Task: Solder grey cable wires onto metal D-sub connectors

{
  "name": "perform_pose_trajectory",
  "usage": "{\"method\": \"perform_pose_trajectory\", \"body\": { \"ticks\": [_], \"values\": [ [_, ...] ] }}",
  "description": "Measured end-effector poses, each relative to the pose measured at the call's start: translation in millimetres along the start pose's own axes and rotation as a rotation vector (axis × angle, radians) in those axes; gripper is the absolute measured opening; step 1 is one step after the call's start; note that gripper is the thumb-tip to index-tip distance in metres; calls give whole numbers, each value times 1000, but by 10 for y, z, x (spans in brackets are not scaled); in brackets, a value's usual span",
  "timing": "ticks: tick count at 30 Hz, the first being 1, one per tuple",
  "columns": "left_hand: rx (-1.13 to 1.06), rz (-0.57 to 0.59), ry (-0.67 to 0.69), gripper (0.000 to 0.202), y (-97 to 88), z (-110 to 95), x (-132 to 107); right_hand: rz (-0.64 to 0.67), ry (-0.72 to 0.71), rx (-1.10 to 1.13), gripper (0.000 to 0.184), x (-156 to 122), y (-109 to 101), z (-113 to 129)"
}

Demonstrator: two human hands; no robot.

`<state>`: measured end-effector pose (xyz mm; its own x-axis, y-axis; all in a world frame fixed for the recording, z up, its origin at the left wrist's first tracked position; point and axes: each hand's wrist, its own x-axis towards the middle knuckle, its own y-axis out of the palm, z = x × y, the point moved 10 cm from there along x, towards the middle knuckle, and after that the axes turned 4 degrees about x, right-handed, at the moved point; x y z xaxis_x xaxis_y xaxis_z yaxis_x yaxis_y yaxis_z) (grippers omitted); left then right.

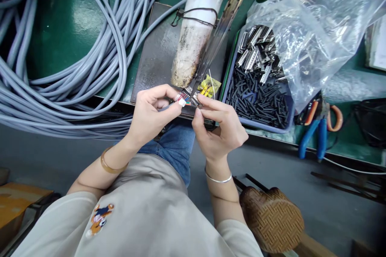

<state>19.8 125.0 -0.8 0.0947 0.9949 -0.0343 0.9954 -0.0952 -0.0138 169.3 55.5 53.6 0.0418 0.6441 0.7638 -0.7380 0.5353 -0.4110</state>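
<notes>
My left hand is closed in a pinch on thin coloured wires, and a small white piece shows at its thumb tip. My right hand pinches a small metal connector between thumb and fingers, right beside the wire ends. Just above the fingertips, a perforated metal shaft, looking like a soldering iron, points down at the work. Another metal connector sits under its tip, partly hidden. Beside it lies a yellow piece with a thin white strand rising from it.
A plastic-wrapped cylinder leans over a dark plate. Many grey cables fill the left. At right, a blue tray holds black sleeves and metal connectors under a clear bag. Pliers lie by the edge; a wooden stool stands below.
</notes>
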Motion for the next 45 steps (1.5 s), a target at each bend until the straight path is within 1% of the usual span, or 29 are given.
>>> {"method": "perform_pose_trajectory", "body": {
  "ticks": [3,7,9,13,18,21,24,29,31,33,35,39,41,42,43,45],
  "values": [
    [-6,24,-26,12,7,-17,14,6,1,19,17,10,2,-10],
    [-43,89,-104,14,53,43,27,15,39,62,18,-11,14,-61],
    [-69,105,-116,14,69,70,23,17,41,62,18,-23,17,-66],
    [-35,84,-86,12,58,84,11,16,25,45,17,-30,18,-53],
    [21,39,-39,12,31,17,8,13,2,36,16,-9,16,-37],
    [28,30,-23,12,23,-23,5,16,-23,2,18,11,6,1],
    [29,26,-18,10,10,-10,-3,25,-69,-61,20,15,-2,71],
    [-24,66,-92,10,46,114,-13,56,-204,-151,14,-50,20,192],
    [-59,95,-111,11,79,120,-17,46,-223,-153,14,-81,7,196],
    [-77,123,-121,13,108,103,-28,28,-202,-145,16,-97,-20,177],
    [-87,137,-133,17,119,90,-50,3,-132,-116,18,-93,-60,131],
    [-99,129,-171,19,106,127,-115,7,132,72,17,-73,-70,-51],
    [-97,112,-171,18,95,145,-136,23,227,132,16,-85,-41,-107],
    [-95,99,-168,18,88,150,-142,28,233,124,16,-88,-33,-99],
    [-92,89,-165,18,83,154,-144,32,208,96,17,-87,-28,-65],
    [-86,69,-158,18,76,156,-141,42,105,14,19,-82,-16,47]
  ]
}}
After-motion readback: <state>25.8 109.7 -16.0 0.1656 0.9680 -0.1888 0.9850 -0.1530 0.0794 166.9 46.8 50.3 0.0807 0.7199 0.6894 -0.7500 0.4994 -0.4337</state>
